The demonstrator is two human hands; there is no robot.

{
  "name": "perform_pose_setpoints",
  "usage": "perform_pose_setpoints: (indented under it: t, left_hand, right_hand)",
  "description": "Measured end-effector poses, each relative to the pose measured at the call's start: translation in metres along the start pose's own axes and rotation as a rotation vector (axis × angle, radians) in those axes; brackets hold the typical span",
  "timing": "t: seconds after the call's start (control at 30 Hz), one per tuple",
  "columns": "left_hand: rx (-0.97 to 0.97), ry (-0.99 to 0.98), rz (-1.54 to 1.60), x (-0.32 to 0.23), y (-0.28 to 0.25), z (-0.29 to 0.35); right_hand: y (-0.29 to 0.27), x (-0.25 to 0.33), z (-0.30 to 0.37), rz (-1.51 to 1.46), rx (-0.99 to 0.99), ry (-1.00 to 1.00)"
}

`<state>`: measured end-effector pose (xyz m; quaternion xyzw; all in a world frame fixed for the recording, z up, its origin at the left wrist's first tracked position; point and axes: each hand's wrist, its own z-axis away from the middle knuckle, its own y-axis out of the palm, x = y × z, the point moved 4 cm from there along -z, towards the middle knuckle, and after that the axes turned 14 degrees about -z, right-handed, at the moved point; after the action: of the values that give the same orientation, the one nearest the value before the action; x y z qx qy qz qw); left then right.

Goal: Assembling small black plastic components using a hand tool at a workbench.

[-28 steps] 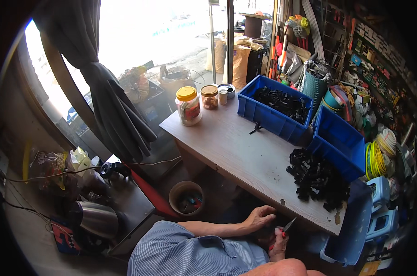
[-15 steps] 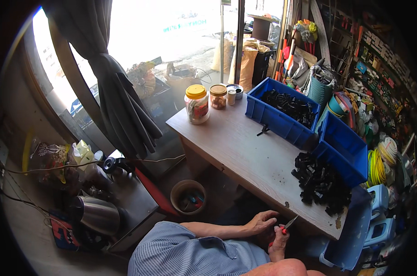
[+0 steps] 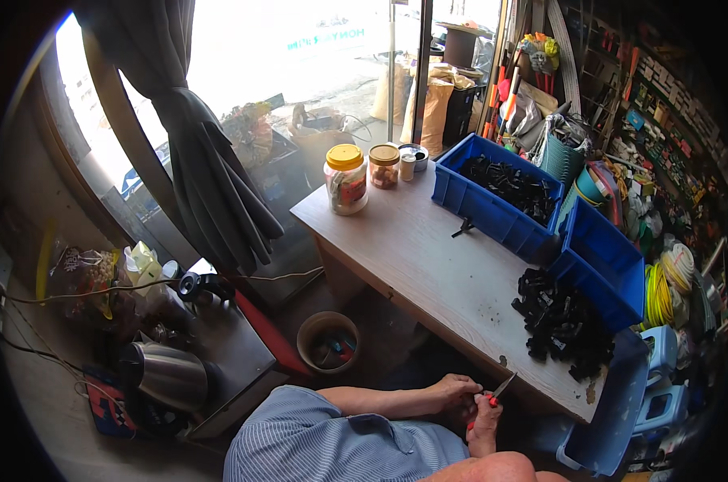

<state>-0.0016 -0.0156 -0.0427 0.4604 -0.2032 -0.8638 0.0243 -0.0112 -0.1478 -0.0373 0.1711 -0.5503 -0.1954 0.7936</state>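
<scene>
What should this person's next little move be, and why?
Probably to turn the tool in the right hand toward the left hand. Its tip points away, toward the edge of the desk, while the left hand is close beside its red grip. Whether the left hand pinches anything is too small to tell, so this is only a guess.

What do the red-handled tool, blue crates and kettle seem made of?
Red-handled tool: greyish sheen on the blade suggests steel; bright, even red suggests plastic grips. Blue crates: probably moulded plastic, satin, with ribbed walls. Kettle: silvery highlights suggest polished metal, perhaps stainless.
</scene>
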Motion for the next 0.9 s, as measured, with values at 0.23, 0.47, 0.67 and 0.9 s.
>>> perform_pose_setpoints:
  t: [0.23, 0.47, 0.67, 0.9]
  left_hand:
    - [-0.038, -0.171, 0.184, 0.010, 0.001, -0.010]
    - [-0.013, -0.222, 0.203, 0.029, -0.004, -0.020]
    - [0.102, 0.054, -0.025, 0.004, -0.011, -0.005]
    - [0.281, 0.367, -0.218, -0.021, -0.023, 0.022]
  right_hand:
    - [0.007, -0.005, -0.001, 0.059, -0.040, 0.009]
    - [0.004, -0.013, 0.001, 0.157, -0.116, 0.003]
    - [0.018, 0.007, 0.004, 0.112, -0.034, -0.006]
    - [0.015, 0.013, -0.007, 0.007, -0.022, -0.013]
